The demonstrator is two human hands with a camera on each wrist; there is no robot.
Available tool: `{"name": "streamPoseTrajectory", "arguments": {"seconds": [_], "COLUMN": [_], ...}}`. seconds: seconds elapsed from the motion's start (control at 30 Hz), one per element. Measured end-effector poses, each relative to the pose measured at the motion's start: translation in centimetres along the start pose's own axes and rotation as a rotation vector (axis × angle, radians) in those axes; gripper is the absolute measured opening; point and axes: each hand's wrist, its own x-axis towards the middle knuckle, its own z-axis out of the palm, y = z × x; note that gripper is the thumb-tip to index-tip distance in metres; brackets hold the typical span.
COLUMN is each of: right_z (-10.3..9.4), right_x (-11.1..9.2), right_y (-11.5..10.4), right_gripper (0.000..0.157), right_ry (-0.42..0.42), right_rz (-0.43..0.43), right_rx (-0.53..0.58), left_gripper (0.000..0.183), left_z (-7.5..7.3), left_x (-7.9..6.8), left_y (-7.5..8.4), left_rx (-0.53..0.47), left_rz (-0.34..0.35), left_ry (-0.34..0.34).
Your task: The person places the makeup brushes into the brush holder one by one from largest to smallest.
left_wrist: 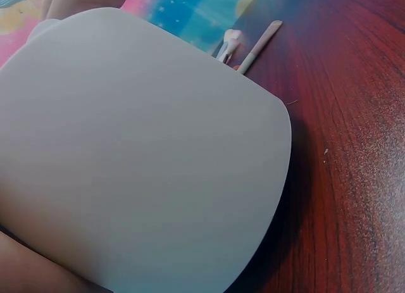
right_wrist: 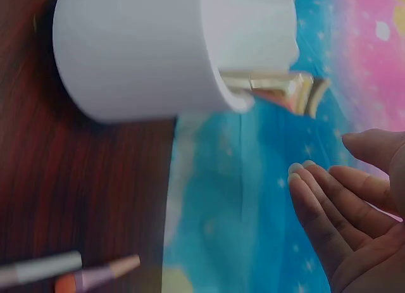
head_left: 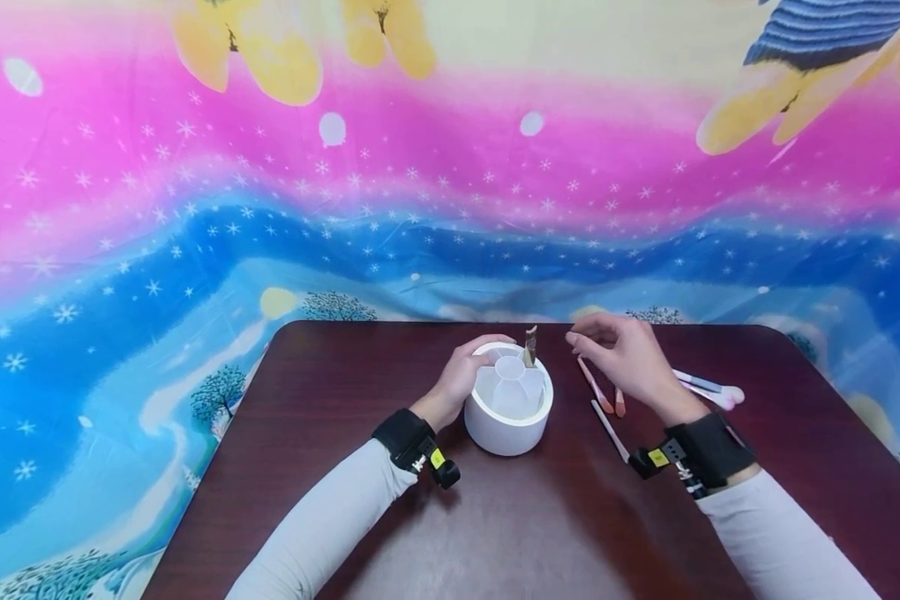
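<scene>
My left hand [head_left: 461, 379] grips a round white divided organizer [head_left: 506, 433] at its left side, with the thumb over the rim. In the left wrist view the organizer's smooth wall [left_wrist: 139, 141] fills most of the picture. Slim, shiny gold pieces [head_left: 531, 346] stand in a back-right compartment and stick up past the rim. To the right of the organizer, my right hand [head_left: 630, 354] hovers above the table with nothing in it. Its fingers [right_wrist: 323, 211] are loosely extended and apart from the gold pieces in the right wrist view.
Below the right hand lie a pink-handled makeup brush [head_left: 592, 383], a shorter brush [head_left: 619, 404] and a pale slim stick [head_left: 610, 431]. More brushes [head_left: 708, 388] lie beyond the right wrist. A printed cloth [head_left: 435, 208] hangs behind the dark wooden table [head_left: 330, 383].
</scene>
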Motion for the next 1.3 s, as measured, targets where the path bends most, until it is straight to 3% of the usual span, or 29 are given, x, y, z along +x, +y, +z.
{"name": "streamPoseTrajectory", "arguments": {"seconds": [0.27,0.5,0.8,1.03,1.3], "right_z": [-3.9,-5.7,-6.4,-5.9,-5.2], "right_x": [-0.7,-1.7,-3.6,-6.0,-7.0], "right_y": [3.0,7.6,13.1,17.2,18.7], "right_gripper": [0.021,0.021,0.027,0.03,0.038], "right_ry": [0.031,0.048,0.011,-0.043,-0.069], "right_rz": [0.063,0.129,0.207,0.331,0.415], "right_rx": [-0.074,-0.175,-0.236,-0.293,-0.358], "left_gripper": [0.035,0.039,0.039,0.037,0.036], "left_z": [-0.7,-1.2,-1.2,-0.5,-0.1], "left_x": [0.3,0.5,0.7,0.3,0.0], "left_y": [0.2,0.7,0.8,0.1,-0.2], "left_rx": [0.006,0.009,-0.004,0.008,-0.015], "left_rz": [-0.002,0.011,0.022,-0.011,0.006], "left_ry": [0.013,0.011,0.013,0.0,-0.008]}}
